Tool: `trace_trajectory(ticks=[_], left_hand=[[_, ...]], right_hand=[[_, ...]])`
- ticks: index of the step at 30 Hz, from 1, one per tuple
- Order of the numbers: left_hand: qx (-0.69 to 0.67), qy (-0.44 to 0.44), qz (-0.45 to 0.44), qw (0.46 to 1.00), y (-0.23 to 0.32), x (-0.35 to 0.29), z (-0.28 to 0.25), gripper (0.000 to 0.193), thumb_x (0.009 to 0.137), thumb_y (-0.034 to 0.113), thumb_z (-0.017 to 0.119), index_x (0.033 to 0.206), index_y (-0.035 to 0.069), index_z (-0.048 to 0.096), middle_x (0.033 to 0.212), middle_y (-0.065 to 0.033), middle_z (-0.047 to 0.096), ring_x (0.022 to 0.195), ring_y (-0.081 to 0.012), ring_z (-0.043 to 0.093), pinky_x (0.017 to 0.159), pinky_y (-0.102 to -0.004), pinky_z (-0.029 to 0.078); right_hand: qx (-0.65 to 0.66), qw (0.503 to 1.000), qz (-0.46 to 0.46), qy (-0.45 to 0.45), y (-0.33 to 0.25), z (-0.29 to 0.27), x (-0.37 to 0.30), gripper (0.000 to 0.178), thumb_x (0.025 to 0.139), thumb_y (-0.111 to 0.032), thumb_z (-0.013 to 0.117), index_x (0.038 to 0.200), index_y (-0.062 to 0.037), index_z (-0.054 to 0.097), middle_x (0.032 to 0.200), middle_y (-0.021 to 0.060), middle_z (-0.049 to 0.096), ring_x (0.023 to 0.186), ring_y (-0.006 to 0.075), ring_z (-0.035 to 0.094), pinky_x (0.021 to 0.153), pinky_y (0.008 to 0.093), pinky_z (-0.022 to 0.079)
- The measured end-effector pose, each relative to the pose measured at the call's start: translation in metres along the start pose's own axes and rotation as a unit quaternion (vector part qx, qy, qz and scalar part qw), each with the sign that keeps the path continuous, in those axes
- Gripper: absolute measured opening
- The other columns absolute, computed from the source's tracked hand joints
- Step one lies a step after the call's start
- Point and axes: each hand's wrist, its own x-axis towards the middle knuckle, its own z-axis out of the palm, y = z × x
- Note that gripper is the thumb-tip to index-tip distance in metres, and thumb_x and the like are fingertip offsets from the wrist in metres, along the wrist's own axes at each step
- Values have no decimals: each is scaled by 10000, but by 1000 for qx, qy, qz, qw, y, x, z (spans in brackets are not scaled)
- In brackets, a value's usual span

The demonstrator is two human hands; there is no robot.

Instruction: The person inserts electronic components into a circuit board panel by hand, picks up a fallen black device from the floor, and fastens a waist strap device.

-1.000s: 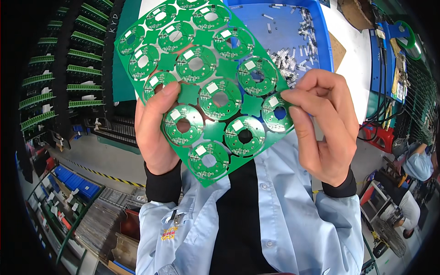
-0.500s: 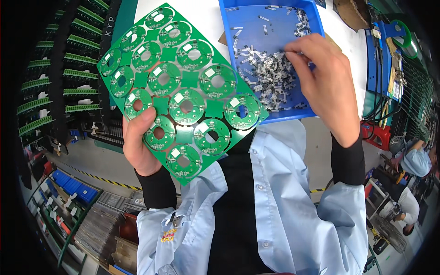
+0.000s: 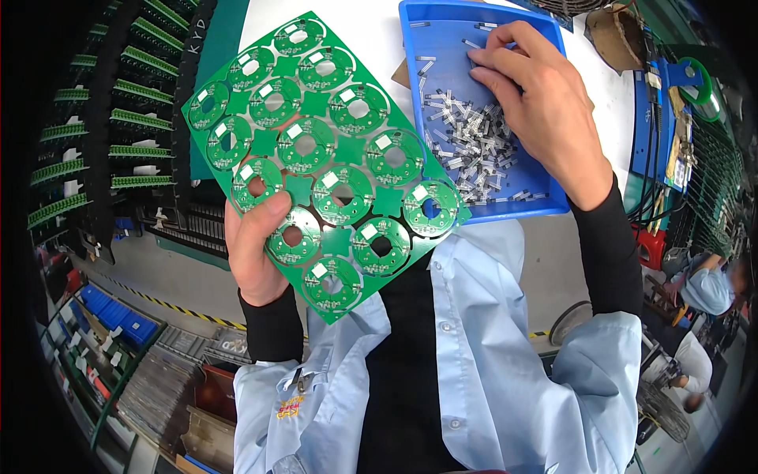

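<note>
A green panel of round circuit boards is gripped by its left edge in my left hand, thumb on top and the other fingers beneath. It is held tilted in front of my chest, its right corner overlapping the rim of a blue bin. In the bin lies a heap of small clear tube-like parts with dark ends. Above the bin's far part, my right hand has its thumb and index fingertips brought close together. Whatever is between them is too small to make out. A loose part lies beside the fingertips.
The bin stands on a white tabletop. Black racks holding green boards rise at the left. A cardboard piece, cables and blue equipment are at the right. Two people are farther off at the right.
My right hand has moved from beside the heap to the bin's far part. The panel and bin appear slightly farther right and lower in view; my left hand keeps its hold.
</note>
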Motion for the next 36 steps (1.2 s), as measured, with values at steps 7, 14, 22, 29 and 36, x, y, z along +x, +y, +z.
trace_trajectory(ticks=[7,14,22,29,36], left_hand=[[-2,-1,-16,1000,1,3,-1,481,854,146,595,1289,-34,495,1189,-162,613,1040,-230,634,892,-345,509],[-23,-17,-8,1000,6,3,10,496,865,103,577,1332,-30,473,1161,-144,627,983,-216,651,800,-317,529],[40,-55,5,998,5,6,41,474,853,119,565,1291,-51,498,1127,-171,649,891,-227,681,732,-316,562],[54,-87,-16,995,11,1,48,490,841,150,604,1280,-44,507,1088,-134,655,863,-183,674,670,-274,544],[11,-121,-21,992,13,3,54,501,834,146,597,1283,-54,500,1094,-146,651,871,-191,675,689,-283,554]], right_hand=[[5,997,-61,49,11,7,-2,89,871,-40,685,949,3,678,964,91,626,784,283,643,692,340,516],[226,970,75,48,-15,-11,-6,35,912,-28,635,899,-1,617,877,70,605,721,181,577,641,271,459],[273,962,32,6,-71,-27,-17,84,861,17,663,937,47,646,1003,113,543,897,196,510,843,279,401],[230,972,39,18,-77,-26,-18,81,845,15,684,921,28,662,967,100,551,885,208,517,860,294,400],[222,974,40,19,-78,-26,-18,78,844,14,691,915,31,665,978,104,554,894,212,522,859,295,409]])
